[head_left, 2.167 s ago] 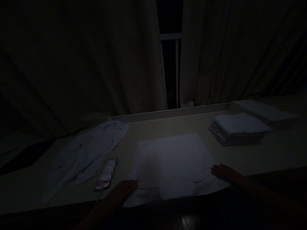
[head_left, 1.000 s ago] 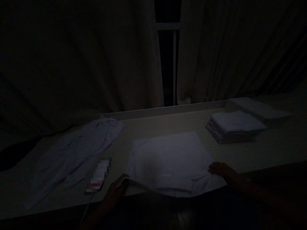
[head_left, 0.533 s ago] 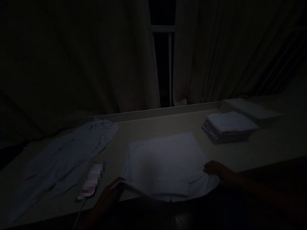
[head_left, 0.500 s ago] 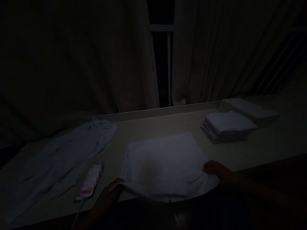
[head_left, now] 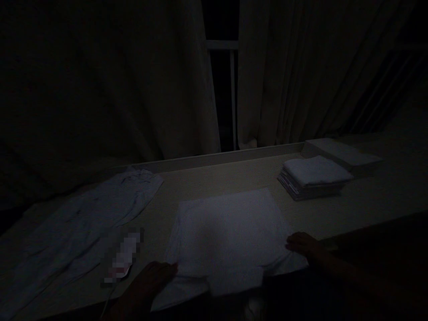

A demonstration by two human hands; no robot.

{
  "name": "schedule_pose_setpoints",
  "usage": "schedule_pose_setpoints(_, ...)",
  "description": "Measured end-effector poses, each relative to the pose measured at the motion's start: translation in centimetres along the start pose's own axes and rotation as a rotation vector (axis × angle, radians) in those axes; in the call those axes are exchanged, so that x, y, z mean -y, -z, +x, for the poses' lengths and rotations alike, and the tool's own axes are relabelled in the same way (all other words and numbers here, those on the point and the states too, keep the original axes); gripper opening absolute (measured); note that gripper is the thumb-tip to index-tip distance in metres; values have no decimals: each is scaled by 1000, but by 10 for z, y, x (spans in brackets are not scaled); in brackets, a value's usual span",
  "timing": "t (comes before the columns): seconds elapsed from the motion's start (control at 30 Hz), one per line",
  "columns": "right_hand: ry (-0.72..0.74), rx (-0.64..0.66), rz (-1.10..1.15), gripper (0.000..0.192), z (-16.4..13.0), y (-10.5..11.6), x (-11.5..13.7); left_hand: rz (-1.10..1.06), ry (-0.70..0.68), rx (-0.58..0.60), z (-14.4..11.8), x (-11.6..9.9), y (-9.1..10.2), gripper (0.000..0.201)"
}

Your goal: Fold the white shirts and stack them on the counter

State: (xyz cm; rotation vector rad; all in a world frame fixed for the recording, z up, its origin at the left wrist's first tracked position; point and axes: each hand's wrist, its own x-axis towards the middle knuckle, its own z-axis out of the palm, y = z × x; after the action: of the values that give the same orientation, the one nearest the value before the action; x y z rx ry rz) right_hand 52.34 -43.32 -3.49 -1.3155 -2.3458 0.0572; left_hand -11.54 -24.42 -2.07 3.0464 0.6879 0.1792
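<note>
Dim tabletop: white towel, lifted earlier, now lies flat, left hand and right hand fingers resting on its near corners, grip unclear.

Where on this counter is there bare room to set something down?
Bare counter lies between the spread towel and the back ledge, and between towel and folded stack. The near edge is crowded: both hands, the garment, the small device.

Dim light: plain white flat cloth, pale bluish-white rumpled garment, white folded fabric stack, beige smooth tabletop, grey-beige pleated curtains.
</note>
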Motion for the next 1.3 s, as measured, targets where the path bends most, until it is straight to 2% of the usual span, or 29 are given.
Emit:
schedule_pose_setpoints(0.07,-5,8,-4,40,4,0,-1,59,-71,3,1,2,1,82)
schedule_pose_setpoints(0.17,-13,14,18,40,12,5,4,64,-107,-7,1,4,2,79)
schedule_pose_setpoints(0.27,-42,51,74,39,21,14,13,-18,-37,-44,0,6,1,69)
schedule_pose_setpoints(0.37,-135,101,185,33,32,26,20,-202,87,-110,1,4,4,46)
schedule_pose_setpoints(0.43,-217,108,306,28,41,36,18,-353,215,-131,11,1,13,42)
schedule_pose_setpoints(0.57,-434,144,589,26,83,62,-8,-629,678,-91,61,5,46,44)
schedule_pose_setpoints(0.67,-649,104,681,32,132,79,-35,-711,963,-218,113,25,66,45)
schedule_pose_setpoints(0.77,-904,28,719,34,176,84,-53,-737,1085,-347,156,48,72,38)
schedule_pose_setpoints(0.83,-1014,11,729,32,194,80,-57,-774,1101,-353,174,55,71,38)
schedule_pose_setpoints(0.9,-1047,7,732,28,201,74,-57,-825,1100,-342,182,55,70,45)
schedule_pose_setpoints(1.0,-1055,11,773,28,196,66,-57,-909,1052,-336,177,50,74,56)
schedule_pose_setpoints(1.1,-1052,43,876,36,183,62,-62,-987,914,-293,165,49,79,68)
schedule_pose_setpoints(1.2,-993,105,1049,43,171,57,-71,-914,747,-226,158,53,76,76)
schedule_pose_setpoints(1.3,-986,130,984,47,161,50,-80,-748,677,-176,157,52,69,65)
